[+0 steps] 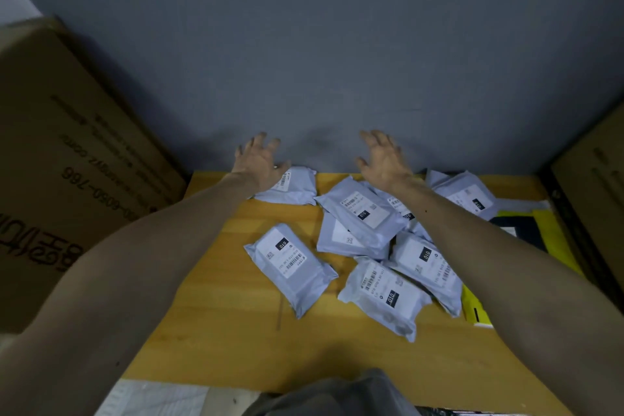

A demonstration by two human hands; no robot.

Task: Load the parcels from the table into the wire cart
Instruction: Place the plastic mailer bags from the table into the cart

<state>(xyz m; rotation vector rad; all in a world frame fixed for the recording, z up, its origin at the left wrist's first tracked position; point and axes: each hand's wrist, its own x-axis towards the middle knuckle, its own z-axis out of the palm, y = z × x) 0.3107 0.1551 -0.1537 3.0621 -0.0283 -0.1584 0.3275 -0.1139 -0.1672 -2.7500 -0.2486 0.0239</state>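
The fingers (260, 140) of the left hand (261, 160) are spread and slightly bent, gripping nothing; those of the right hand (383, 159) are likewise splayed and hold nothing. Both hands are reached out over the far edge of the wooden table (219, 314), palms down, against the grey wall (320, 44). The left wrist lies over a grey mailer parcel (297, 187) at the far edge, though whether it touches cannot be told. Between and under the forearms the other parcels sit on the table: an overlapping heap (361, 213) towards the right side, a single parcel (290, 267) apart near the middle, and one more (466, 194) by the far right corner — all grey bags with white labels. A yellow flat packet (479, 311) lies along the right edge. Cardboard boxes stand beside the table, one left (67, 162) and one right (594, 179).
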